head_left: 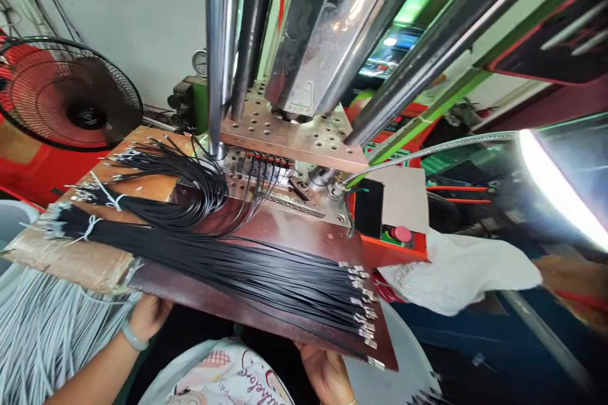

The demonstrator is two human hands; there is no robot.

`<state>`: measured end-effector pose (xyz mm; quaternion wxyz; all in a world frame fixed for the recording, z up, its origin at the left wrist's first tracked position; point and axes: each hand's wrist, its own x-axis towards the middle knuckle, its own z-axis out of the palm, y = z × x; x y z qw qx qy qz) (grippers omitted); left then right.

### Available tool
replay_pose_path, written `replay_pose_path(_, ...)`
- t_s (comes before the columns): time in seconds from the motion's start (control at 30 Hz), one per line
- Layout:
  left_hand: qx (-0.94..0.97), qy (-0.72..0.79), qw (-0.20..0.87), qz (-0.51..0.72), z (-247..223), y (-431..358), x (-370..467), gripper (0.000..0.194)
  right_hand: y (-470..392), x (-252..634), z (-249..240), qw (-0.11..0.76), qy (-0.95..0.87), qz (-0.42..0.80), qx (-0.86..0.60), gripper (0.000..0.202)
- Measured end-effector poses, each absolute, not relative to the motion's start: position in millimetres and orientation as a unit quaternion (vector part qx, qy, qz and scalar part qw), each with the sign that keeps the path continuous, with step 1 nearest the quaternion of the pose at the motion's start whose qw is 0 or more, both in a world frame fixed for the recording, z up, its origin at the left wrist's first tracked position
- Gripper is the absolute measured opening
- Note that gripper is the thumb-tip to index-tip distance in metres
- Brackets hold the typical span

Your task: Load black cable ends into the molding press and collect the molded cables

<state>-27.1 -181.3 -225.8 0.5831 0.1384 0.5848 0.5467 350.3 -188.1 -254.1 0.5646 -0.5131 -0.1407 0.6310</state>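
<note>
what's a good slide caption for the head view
Left hand and right hand at the near edge of a reddish-brown board, black cables across it, beside a metal press.

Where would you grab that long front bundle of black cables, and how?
I'd probably pinch the front bundle just right of its white tie, coming from above at the left: the cables gather narrowest there, while the right-hand ends fan out untied.

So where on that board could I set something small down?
Best bet on the board: the bare patch between the press and the straight cables, right of the curled cables. A thin bare strip also runs along the near edge, by the left hand. Crowded: the left side, under both cable groups, and the right end, under connectors.
</note>
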Motion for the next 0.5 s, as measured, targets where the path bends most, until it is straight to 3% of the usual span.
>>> replay_pose_path(0.5, 0.164, 0.598, 0.569, 0.541, -232.9, -179.7, -33.9, 0.051, -192.2, 353.1, -258.2, 0.547, -0.154, 0.646, -0.509, 0.078)
